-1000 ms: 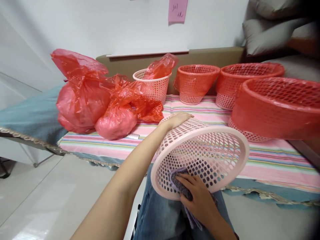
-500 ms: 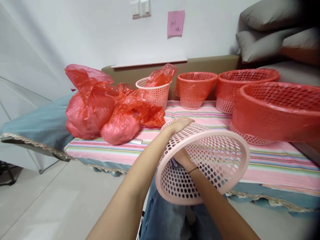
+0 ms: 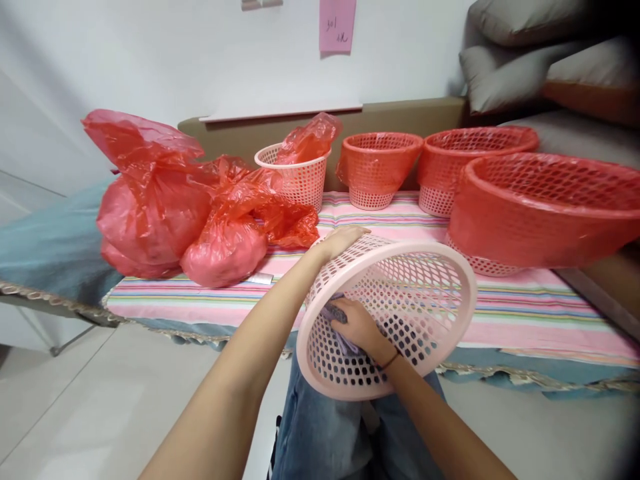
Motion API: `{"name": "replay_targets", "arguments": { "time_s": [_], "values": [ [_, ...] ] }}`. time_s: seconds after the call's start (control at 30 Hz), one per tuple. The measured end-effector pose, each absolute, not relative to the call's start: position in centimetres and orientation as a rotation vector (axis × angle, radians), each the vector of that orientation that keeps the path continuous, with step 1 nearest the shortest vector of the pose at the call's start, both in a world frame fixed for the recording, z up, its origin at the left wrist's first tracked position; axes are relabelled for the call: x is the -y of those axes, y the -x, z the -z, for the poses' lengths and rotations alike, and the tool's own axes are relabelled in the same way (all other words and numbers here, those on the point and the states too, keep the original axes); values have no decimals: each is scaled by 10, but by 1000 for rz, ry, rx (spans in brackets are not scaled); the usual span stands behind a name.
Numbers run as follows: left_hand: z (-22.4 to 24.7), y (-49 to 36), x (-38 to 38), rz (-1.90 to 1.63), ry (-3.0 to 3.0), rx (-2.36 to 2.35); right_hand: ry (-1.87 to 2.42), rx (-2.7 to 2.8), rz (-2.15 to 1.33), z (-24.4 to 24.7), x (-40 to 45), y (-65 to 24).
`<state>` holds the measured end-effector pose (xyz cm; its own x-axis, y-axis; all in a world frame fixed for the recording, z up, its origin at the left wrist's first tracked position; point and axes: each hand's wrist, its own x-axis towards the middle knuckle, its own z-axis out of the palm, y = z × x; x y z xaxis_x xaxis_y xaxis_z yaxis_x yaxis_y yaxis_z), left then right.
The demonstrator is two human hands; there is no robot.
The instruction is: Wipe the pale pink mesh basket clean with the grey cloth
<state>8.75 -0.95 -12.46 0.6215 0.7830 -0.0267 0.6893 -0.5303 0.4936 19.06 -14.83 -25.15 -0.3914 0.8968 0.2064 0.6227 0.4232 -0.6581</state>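
Observation:
A pink perforated plastic basket lies tilted over my lap, its wide mouth facing me. My left hand grips the basket's outer side near its far end, the fingertips partly hidden behind it. Inside the basket, my right hand presses a greyish-purple cloth against the left inner wall. The fingers are bent over the cloth, and a dark band circles that wrist.
Red plastic bags with bundled contents sit at left on the striped bench cover. Behind stands a pink basket with a red bag in it. Several baskets lined with red bags line the right. Grey cushions are stacked at far right.
My right hand has drawn back from deep in the basket toward its mouth along the left wall, bringing the cloth into fuller view. My left hand keeps its hold; the view has shifted slightly.

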Motion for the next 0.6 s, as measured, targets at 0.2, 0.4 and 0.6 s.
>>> {"name": "replay_targets", "arguments": {
  "time_s": [0.2, 0.4, 0.6],
  "values": [
    [129, -99, 6, -284, -2392, -1146, 1312, 2165, -661, 243, 240, -223],
    [126, -104, 8, -285, -2388, -1142, 1387, 2190, -682, 225, 273, -243],
    [110, -106, 11, -196, -2362, -1153, 1494, 2227, -250, 197, 177, -242]
  ]
}}
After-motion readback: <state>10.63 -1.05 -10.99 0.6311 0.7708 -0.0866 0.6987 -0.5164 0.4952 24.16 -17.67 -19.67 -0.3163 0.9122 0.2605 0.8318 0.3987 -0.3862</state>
